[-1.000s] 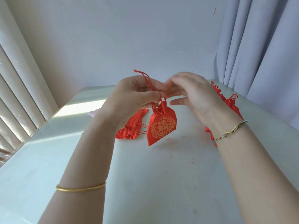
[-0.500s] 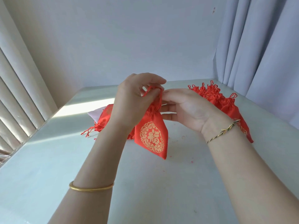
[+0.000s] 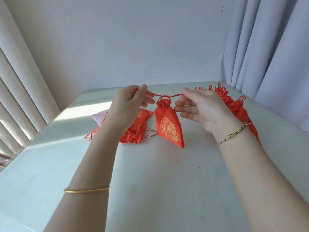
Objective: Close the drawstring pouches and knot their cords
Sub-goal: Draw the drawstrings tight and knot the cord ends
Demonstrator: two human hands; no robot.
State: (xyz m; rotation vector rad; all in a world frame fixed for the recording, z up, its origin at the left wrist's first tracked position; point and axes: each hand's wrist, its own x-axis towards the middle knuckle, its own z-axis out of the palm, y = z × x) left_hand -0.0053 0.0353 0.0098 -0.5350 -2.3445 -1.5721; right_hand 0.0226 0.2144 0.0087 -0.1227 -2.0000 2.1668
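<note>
The hands, together at the mouth half a second ago, have been drawn apart, and the cord (image 3: 155, 95) is pinched taut between the left hand (image 3: 132, 104) and the right hand (image 3: 200, 108), the other fingers loose. The pouch (image 3: 168, 126) is hung between them above the table (image 3: 150, 181), its neck gathered shut, so only the knot is judged outstanding.
</note>
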